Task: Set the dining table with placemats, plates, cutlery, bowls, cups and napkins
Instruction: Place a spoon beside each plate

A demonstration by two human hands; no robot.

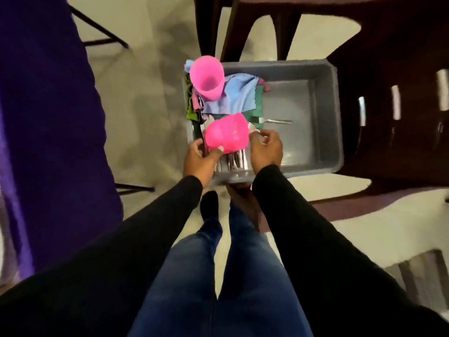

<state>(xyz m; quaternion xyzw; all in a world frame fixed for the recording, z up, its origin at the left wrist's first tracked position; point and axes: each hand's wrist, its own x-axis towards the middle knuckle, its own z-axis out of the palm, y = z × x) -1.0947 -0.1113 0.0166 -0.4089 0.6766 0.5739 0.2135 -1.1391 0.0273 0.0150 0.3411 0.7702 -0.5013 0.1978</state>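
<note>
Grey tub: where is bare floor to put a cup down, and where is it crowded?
Bare floor in the grey tub lies on its right side, right of the napkins and beyond the lone fork. The left side is crowded: upright pink cup, napkins, cutlery, both hands.

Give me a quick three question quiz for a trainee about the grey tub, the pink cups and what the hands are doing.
1. True or false: the upright pink plastic cup stands on the folded cloth napkins inside the grey plastic tub.
2. Which hand grips the tipped pink plastic cup? A. left hand B. right hand
3. Fill in: a lone metal ____ lies on the tub floor beyond the right hand.

Key: 1 true. 2 A. 3 fork; the right hand pinches a small silvery piece, too blurred to name.
</note>
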